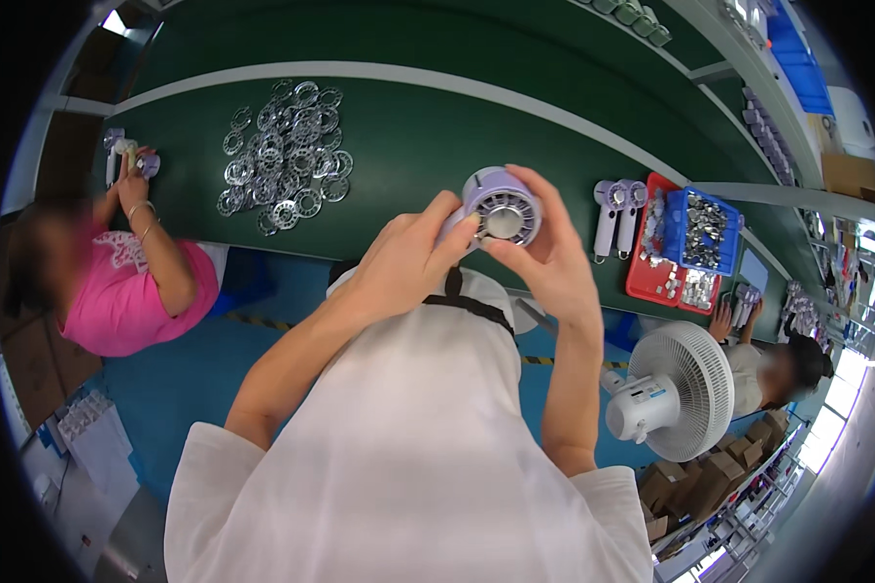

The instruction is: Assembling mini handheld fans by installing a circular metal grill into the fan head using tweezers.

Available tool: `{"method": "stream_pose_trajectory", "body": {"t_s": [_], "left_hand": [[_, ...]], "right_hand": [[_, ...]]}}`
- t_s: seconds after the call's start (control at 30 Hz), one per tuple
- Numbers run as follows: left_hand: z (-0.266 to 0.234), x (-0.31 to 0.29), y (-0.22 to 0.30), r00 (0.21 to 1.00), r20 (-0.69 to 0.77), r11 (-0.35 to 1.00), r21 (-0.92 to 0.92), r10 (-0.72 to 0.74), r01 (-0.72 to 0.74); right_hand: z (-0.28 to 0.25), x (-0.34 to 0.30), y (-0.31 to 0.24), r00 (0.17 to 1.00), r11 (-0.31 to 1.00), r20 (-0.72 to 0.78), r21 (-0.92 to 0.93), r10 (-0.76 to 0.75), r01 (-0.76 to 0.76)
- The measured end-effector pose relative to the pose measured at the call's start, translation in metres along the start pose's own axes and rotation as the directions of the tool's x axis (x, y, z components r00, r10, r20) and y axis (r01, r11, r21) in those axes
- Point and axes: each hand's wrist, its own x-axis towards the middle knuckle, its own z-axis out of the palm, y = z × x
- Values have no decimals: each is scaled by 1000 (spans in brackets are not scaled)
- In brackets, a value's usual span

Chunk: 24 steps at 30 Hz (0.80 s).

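Both my hands hold a lilac handheld fan [501, 212] above the near edge of the green bench. Its round head faces up toward me, with dark slots around a silver centre disc. My left hand [413, 248] wraps the fan's left side and lower part, thumb on the front by the rim. Around the right side of the head curl the fingers of my right hand [552, 243], its thumb at the lower rim. The fan's handle is mostly hidden by my left hand. Two more lilac handheld fans [608, 199] lie on the bench to the right.
Many clear ring-shaped parts [292, 155] lie piled on the green bench [408, 126] at left. A red tray [642, 277] and a blue bin [685, 262] hold small metal parts at right. A white standing fan [681, 389] is behind my right elbow. Co-workers sit at both sides.
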Motion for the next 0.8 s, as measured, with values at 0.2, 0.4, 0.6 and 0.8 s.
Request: {"method": "stream_pose_trajectory", "body": {"t_s": [0.2,0.4,0.6,0.8], "left_hand": [[2,-6,-35,985,-8,981,-83,-174,173],[-18,-22,-64,999,12,972,230,-45,41],[-65,-8,-105,988,96,841,539,-120,50],[-241,38,-261,869,-480,784,493,-117,378]], "right_hand": [[3,13,21,990,990,23,-33,137,-136],[23,28,58,978,982,-101,-13,185,-187],[64,37,81,920,942,-285,-121,270,-314],[60,9,125,859,930,-474,-189,194,-315]]}}
